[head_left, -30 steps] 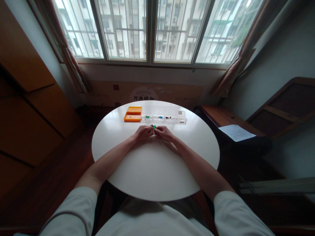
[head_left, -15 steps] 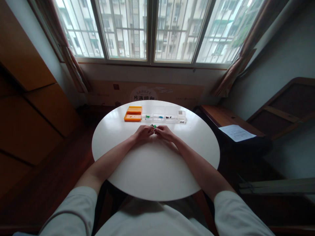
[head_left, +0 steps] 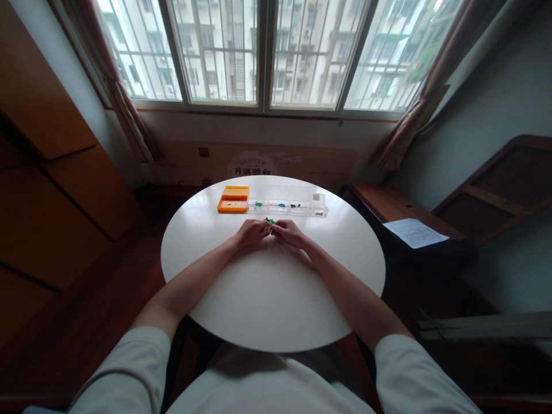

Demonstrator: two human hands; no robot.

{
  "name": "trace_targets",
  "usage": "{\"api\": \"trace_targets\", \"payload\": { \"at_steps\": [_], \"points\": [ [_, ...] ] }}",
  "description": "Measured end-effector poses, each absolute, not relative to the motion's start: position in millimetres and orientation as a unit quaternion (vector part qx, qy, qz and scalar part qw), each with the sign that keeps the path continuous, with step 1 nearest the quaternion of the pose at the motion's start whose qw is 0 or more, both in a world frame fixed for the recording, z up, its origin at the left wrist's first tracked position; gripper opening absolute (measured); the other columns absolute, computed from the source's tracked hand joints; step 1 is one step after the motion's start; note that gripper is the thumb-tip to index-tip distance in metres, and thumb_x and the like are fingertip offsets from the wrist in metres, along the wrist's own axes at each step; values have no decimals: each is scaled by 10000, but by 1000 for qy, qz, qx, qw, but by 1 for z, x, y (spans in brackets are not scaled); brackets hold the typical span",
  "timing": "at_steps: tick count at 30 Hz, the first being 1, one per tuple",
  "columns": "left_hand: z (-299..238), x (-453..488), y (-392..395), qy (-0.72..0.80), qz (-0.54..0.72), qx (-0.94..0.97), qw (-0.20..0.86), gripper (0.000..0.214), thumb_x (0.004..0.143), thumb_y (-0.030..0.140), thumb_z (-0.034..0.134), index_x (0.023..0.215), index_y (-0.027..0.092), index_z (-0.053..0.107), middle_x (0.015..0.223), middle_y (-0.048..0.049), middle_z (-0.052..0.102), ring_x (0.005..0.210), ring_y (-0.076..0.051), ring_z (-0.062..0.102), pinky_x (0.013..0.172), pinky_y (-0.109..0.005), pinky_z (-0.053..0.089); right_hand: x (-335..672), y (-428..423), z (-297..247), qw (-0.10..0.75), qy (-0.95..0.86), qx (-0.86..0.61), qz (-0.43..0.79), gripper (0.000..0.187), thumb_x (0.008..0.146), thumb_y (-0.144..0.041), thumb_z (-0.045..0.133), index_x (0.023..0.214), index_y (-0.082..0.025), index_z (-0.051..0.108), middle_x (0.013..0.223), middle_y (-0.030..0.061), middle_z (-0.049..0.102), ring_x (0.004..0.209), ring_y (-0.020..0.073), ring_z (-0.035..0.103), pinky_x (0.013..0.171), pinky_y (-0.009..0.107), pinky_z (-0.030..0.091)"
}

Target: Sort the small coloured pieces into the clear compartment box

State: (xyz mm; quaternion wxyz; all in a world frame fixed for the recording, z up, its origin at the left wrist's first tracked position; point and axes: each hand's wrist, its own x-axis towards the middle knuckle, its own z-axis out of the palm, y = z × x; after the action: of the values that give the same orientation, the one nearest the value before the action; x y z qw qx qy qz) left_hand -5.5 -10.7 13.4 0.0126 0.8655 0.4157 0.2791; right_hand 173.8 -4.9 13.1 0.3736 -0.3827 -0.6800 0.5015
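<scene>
In the head view, the left hand [head_left: 251, 231] and right hand [head_left: 288, 233] meet above the desk [head_left: 276, 299], each grip pinched around one small green piece [head_left: 269, 221] between their fingertips. Beyond the grip, to its left, lies an orange tray [head_left: 233, 206]; ahead and rightward, a clear divided box [head_left: 321, 205] holds a blue bit [head_left: 282, 205] and dark bits [head_left: 295, 206].

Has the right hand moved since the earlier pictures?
No: judged against the orange box, the right hand shows no visible shift in any direction.

Head-worn view, facing forward, down over table [head_left: 276, 299]
</scene>
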Motion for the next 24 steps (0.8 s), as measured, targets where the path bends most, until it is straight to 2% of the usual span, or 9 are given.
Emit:
{"api": "trace_targets", "payload": {
  "at_steps": [24],
  "points": [
    [12, -5, -9, 420, 268, 867, 2, 228, 817, 301, 464, 793, 180, 656, 633, -8, 624, 531, -100, 509, 530, -203, 298, 172, -4, 13, 377, -692, -376, 488, 341, 688, -454, 601, 676, -113, 604, 617, 20, 585, 538, 88, 481, 504, 213, 371]
  ]
}}
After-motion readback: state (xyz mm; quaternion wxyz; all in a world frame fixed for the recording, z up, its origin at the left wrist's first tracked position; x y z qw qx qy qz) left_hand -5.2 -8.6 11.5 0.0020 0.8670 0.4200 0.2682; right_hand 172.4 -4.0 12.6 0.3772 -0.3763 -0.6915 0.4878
